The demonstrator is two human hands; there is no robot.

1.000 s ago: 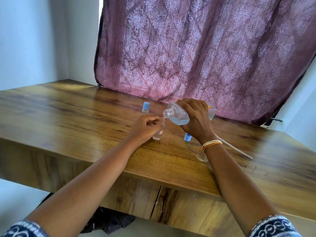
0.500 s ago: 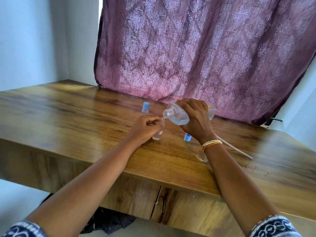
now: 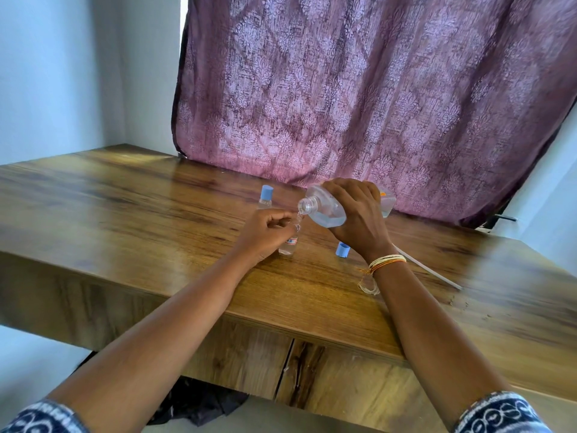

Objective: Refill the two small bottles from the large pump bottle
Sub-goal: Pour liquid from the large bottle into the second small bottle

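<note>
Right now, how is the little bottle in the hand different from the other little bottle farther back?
The small bottle gripped by the left hand has no cap; the far small bottle wears its blue cap. The held one sits under the tilted large bottle's mouth, being filled; the far one stands alone, untouched. Both are small, clear and upright on the table.

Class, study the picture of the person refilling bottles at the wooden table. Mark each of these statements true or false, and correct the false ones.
1. The right hand holds the large bottle tipped on its side. True.
2. The left hand rests flat on the table. False: it holds the small open bottle under the large bottle's mouth.
3. A second small bottle stands capped behind the left hand. True.
4. The loose blue cap sits on the large bottle. False: it lies on the table by the right wrist.
</note>
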